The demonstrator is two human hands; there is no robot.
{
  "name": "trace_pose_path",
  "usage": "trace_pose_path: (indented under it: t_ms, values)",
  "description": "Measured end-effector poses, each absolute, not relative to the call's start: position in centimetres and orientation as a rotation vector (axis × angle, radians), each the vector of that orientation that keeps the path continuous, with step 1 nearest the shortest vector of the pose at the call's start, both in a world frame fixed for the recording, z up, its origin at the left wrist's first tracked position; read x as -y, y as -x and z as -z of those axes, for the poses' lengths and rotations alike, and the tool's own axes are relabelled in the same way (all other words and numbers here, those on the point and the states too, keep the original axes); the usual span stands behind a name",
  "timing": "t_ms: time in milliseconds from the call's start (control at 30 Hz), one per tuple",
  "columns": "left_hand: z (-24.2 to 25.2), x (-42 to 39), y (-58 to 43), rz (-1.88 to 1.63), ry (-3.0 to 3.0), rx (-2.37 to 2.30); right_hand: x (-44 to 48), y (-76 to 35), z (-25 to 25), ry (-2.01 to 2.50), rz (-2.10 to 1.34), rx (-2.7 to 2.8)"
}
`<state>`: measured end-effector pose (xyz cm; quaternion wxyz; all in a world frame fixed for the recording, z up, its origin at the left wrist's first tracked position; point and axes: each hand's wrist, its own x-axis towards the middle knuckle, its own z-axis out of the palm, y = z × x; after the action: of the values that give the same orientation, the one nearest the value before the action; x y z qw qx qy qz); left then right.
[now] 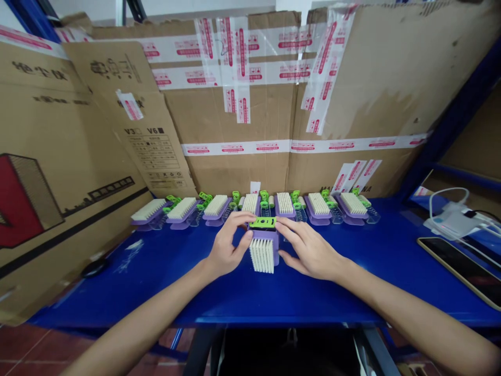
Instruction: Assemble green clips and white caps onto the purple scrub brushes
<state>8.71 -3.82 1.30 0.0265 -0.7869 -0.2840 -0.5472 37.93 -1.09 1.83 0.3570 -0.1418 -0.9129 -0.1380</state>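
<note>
A purple brush [264,251] with cream bristles facing me stands on end on the blue table [164,282]. A green clip piece [263,223] sits on its top. My left hand [226,245] grips the brush's left side, thumb against the bristles and fingertips on the green piece. My right hand [309,248] presses the right side, fingers closed around the purple body and the green piece's right end.
A row of several purple brushes [250,204] with green clips lies along the back of the table. Taped cardboard boxes [274,104] wall in the back and left. A phone [462,269] and a white charger with cables [454,219] lie at right.
</note>
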Motion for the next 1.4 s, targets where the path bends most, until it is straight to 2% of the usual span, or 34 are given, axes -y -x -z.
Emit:
trace_pose_path:
  t_ms: [1400]
  values:
    - [-1.33, 3.65, -8.45, 1.616, 2.421, 0.833, 0.94, -37.96, -1.66, 0.372, 0.302, 2.35]
